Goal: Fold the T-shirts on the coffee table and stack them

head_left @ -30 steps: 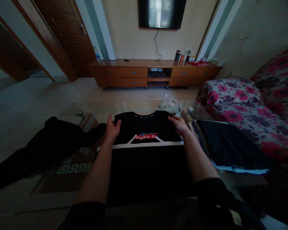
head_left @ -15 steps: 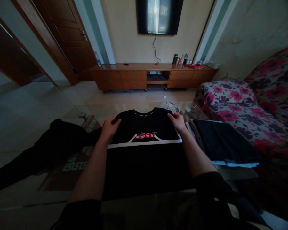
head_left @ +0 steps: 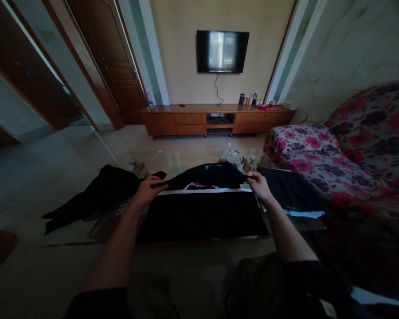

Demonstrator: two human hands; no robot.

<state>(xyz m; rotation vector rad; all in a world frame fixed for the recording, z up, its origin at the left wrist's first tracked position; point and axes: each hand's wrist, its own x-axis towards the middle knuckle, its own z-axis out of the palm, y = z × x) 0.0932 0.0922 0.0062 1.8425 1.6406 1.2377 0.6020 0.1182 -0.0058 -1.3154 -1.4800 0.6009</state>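
Your left hand (head_left: 147,189) and right hand (head_left: 260,185), fingers pinched on the shoulders of the black T-shirt (head_left: 202,208), have raised its collar end off the glass desk (head_left: 69,248); earlier it lay flat. Lower half remains on the desk: fold-over begun.

Red lettering on black T-shirt (head_left: 204,208) unreadable.

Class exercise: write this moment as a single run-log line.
left hand: grip on black T-shirt shoulder | right hand: grip on other shoulder | collar end lifted off glass table | folded clothes beside
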